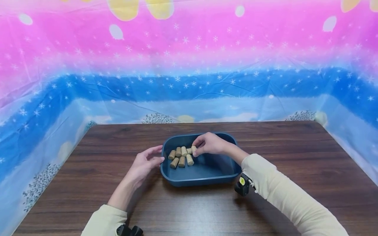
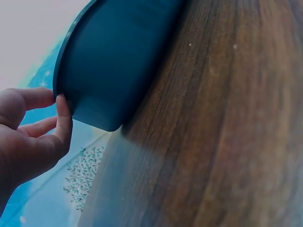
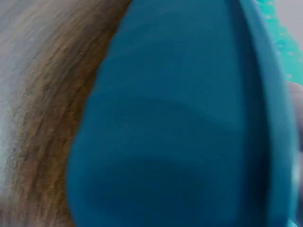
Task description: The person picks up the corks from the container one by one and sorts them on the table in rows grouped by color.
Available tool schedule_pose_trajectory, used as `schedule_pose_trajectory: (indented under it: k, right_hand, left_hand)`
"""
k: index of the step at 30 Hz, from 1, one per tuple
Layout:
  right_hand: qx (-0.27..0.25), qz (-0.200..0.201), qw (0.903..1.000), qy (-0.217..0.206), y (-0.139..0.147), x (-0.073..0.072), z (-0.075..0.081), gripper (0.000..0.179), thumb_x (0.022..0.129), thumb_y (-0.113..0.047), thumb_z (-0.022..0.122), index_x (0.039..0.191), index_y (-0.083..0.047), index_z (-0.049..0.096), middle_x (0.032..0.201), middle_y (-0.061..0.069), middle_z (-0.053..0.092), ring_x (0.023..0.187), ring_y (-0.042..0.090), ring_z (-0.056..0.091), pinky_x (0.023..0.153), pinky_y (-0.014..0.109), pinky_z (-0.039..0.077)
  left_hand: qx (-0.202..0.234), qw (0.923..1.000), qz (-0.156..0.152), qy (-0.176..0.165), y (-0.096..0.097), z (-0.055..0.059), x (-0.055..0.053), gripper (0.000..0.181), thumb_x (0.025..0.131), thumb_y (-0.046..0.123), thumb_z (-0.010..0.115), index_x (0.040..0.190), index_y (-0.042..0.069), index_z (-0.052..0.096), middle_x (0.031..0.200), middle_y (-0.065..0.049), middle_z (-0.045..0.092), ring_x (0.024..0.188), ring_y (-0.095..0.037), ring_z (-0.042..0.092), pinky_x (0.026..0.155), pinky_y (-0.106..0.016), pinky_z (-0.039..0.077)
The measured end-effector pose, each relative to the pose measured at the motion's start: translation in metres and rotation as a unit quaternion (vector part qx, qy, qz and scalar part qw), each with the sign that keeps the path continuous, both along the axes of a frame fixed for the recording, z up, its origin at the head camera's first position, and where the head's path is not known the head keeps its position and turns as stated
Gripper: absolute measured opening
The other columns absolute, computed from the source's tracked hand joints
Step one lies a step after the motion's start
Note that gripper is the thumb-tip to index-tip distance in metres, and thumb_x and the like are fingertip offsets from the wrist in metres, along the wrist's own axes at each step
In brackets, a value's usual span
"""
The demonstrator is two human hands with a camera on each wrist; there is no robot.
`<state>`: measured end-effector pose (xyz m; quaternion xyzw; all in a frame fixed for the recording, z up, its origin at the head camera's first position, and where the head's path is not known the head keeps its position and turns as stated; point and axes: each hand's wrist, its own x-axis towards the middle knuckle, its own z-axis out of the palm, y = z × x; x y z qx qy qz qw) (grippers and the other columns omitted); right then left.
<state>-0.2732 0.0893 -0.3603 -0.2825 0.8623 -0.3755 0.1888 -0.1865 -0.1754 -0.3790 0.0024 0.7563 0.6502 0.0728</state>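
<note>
A dark blue rectangular tray (image 1: 203,180) stands on the table with several tapered corks in its left half. In the head view, three lie in a front row, among them a dark cork (image 1: 174,163) and a paler cork (image 1: 190,160). My right hand (image 1: 211,144) reaches in over the tray and pinches a light cork (image 1: 194,150) between thumb and fingers, beside the back row. My left hand (image 1: 144,164) touches the tray's left rim from outside with its fingertips. The left wrist view shows its thumb and fingers (image 2: 40,98) at the rim's edge.
The dark brown wooden table (image 1: 200,209) extends around the tray. A pink and blue snowflake-print cloth (image 1: 189,65) hangs behind and at both sides. The tray's outer wall (image 3: 170,123) fills most of the right wrist view, blurred.
</note>
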Motion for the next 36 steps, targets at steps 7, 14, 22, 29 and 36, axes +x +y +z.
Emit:
schedule_pose_trajectory:
  k: [7, 14, 22, 29, 36]
  right_hand:
    - [-0.039, -0.033, 0.9986, -0.015, 0.004, -0.002, 0.012, 0.041, 0.089, -0.015, 0.071, 0.126, 0.001, 0.062, 0.11, 0.009, 0.067, 0.101, 0.021, 0.063, 0.086, 0.036, 0.051]
    - [-0.065, -0.058, 0.9961, -0.015, 0.016, -0.006, 0.02, 0.041, 0.09, -0.016, 0.07, 0.127, 0.0, 0.061, 0.106, 0.008, 0.069, 0.097, 0.021, 0.064, 0.084, 0.038, 0.053]
    - [-0.075, -0.075, 0.9943, -0.011, 0.037, -0.013, 0.028, 0.044, 0.09, -0.017, 0.07, 0.129, 0.0, 0.059, 0.109, 0.011, 0.068, 0.099, 0.029, 0.064, 0.089, 0.044, 0.05]
    - [-0.087, -0.104, 0.9906, -0.017, 0.056, -0.02, 0.027, 0.044, 0.09, -0.016, 0.069, 0.129, 0.002, 0.059, 0.121, 0.017, 0.062, 0.102, 0.028, 0.064, 0.09, 0.041, 0.051]
    - [-0.1, -0.141, 0.9848, -0.019, 0.079, -0.023, 0.024, 0.049, 0.088, -0.021, 0.073, 0.131, -0.002, 0.058, 0.126, 0.017, 0.06, 0.109, 0.029, 0.06, 0.093, 0.043, 0.048]
  left_hand:
    - [0.017, 0.9998, 0.013, -0.001, 0.0, -0.002, 0.0, 0.047, 0.095, 0.0, 0.056, 0.141, -0.003, 0.044, 0.137, -0.022, 0.047, 0.112, -0.032, 0.058, 0.086, -0.03, 0.051]
    - [0.028, 0.9994, 0.022, -0.005, -0.001, -0.003, -0.003, 0.046, 0.096, 0.0, 0.055, 0.141, -0.003, 0.044, 0.138, -0.022, 0.046, 0.114, -0.031, 0.057, 0.087, -0.028, 0.05]
    - [0.029, 0.9991, 0.03, -0.007, 0.0, -0.003, -0.006, 0.045, 0.097, 0.001, 0.054, 0.14, -0.002, 0.046, 0.139, -0.021, 0.047, 0.116, -0.032, 0.055, 0.091, -0.028, 0.049]
    - [0.034, 0.999, 0.028, -0.008, 0.0, -0.002, -0.006, 0.045, 0.096, 0.0, 0.054, 0.141, -0.002, 0.045, 0.139, -0.021, 0.046, 0.117, -0.032, 0.055, 0.091, -0.029, 0.049]
    - [0.043, 0.9987, 0.022, -0.014, -0.001, -0.003, -0.005, 0.046, 0.097, 0.0, 0.054, 0.142, -0.002, 0.044, 0.141, -0.02, 0.044, 0.12, -0.032, 0.052, 0.094, -0.031, 0.047]
